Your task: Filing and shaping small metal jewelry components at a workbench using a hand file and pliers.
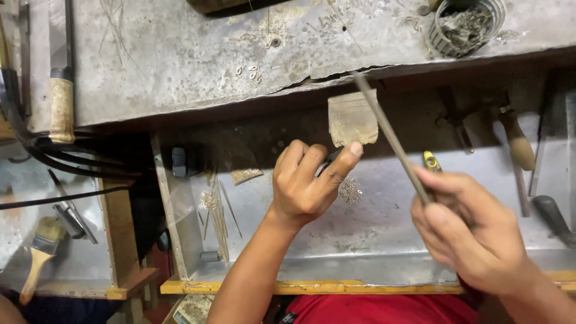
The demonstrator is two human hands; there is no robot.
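Observation:
My right hand (465, 231) grips a long thin metal file (387, 132) that slants up and to the left toward the bench edge. My left hand (309, 180) is curled with the thumb stretched out, pinching something small and dark that is mostly hidden by the fingers. The thumb tip rests against a small wooden bench peg (352, 117) that sticks out from under the worn grey workbench top (180, 60). A small cluster of silver-coloured pieces (350, 191) lies in the metal tray just right of my left hand.
A metal catch tray (372, 240) with a yellow front edge lies under both hands. Wood-handled tools (517, 141) sit at the right, thin wires (217, 216) at the left. A paintbrush (41, 249) lies far left. A round tin of scraps (465, 25) stands on the bench.

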